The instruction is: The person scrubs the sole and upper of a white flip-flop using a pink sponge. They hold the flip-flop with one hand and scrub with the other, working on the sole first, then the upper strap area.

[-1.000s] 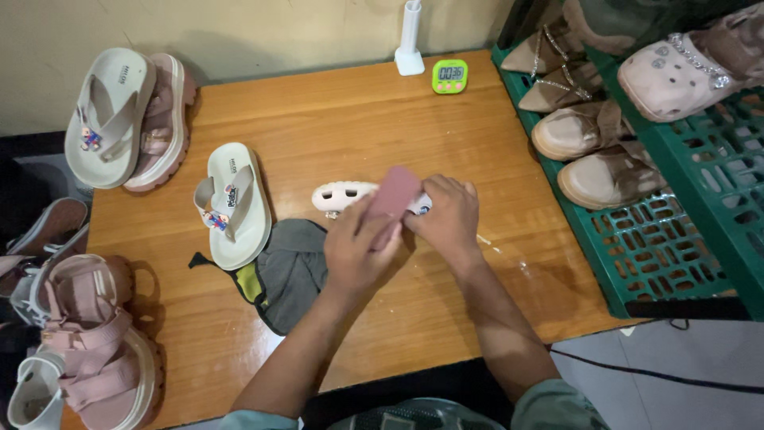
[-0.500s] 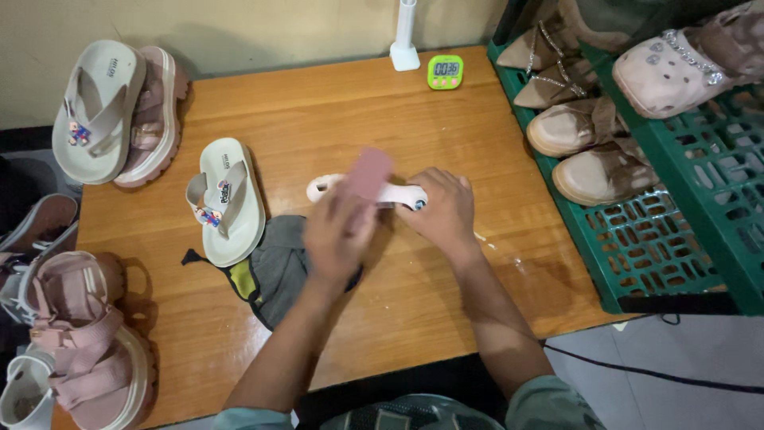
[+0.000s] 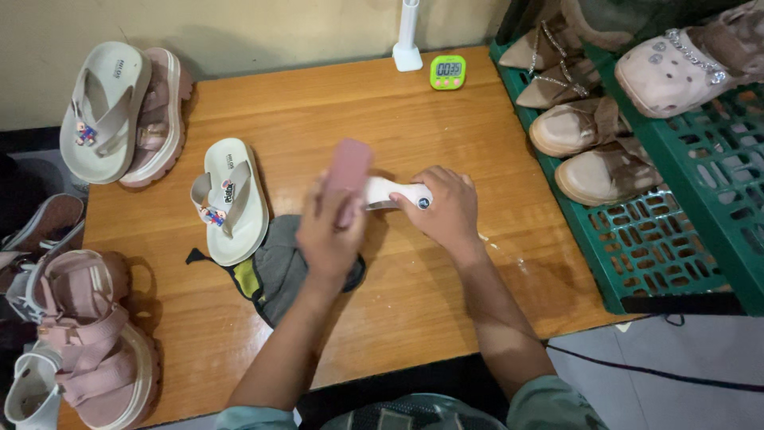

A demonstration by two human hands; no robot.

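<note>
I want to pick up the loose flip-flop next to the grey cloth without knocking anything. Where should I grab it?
Probably take the flip-flop by its raised strap, coming from above. It lies flat, sole down, strap arching up; the grey cloth touches its lower end.

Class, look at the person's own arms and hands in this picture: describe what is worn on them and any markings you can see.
Both forearms are bare, and the left hand and right hand wear no gloves; no rings or watch show. Short, pale grey-green sleeves appear only at the bottom edge.
</note>
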